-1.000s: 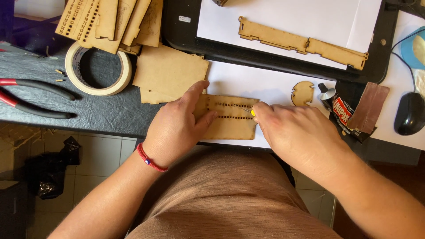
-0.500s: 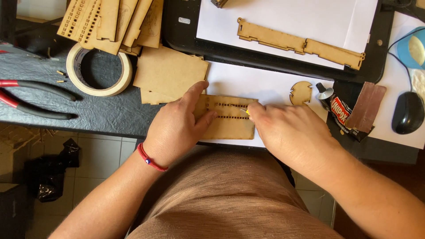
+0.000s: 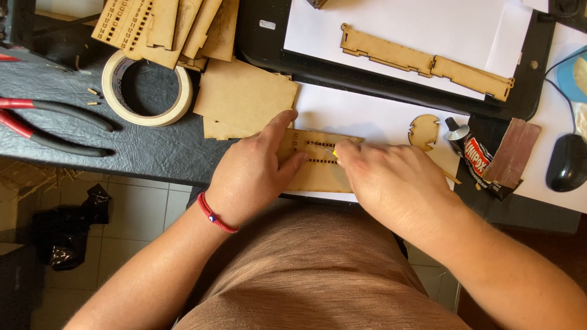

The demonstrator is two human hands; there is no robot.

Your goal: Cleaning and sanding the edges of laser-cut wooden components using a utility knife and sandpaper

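the thin slotted wooden panel (image 3: pixel 318 162) lay flat at the table's near edge, at six o'clock from the black tray (image 3: pixel 391 76); it looked light, stiff and likely brittle around its slots, best held flat by its solid margins. the left hand (image 3: pixel 254 174) pressed it down open-fingered at nine o'clock, while the right hand (image 3: pixel 391 180), at three o'clock, was closed around a small yellow-handled tool (image 3: pixel 332 151) tipped into the slots.

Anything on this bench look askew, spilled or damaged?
Nothing is spilled or broken. The only untidy spots: small wood offcuts scattered beside the masking tape roll, and the wooden panels piled unevenly at the top left. The slotted wooden piece lies flat under both hands.
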